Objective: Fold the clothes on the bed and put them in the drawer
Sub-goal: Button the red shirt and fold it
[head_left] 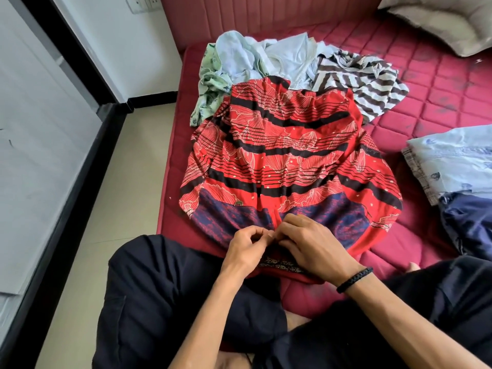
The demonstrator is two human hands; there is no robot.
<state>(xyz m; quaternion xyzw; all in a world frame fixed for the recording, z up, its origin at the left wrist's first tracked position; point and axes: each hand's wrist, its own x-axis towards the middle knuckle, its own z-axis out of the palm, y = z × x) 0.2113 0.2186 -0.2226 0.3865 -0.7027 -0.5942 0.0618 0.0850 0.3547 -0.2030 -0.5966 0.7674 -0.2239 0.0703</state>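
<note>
A red garment (287, 153) with black stripes and white line print lies spread flat on the red mattress (439, 102), its neckline end nearest me. My left hand (246, 247) and my right hand (314, 243) meet at that near edge, fingers curled and pinching the fabric at the neck opening. Behind the garment lies an unfolded heap: a green printed piece (210, 83), a light blue piece (266, 57) and a brown-and-white striped piece (364, 78). No drawer is in view.
Folded pale blue clothes (452, 161) and a dark blue garment (468, 222) sit at the right of the bed. A pillow (447, 20) lies at the far right corner. Tiled floor (125, 182) and a wall run along the left. My crossed legs in black trousers (165, 288) fill the foreground.
</note>
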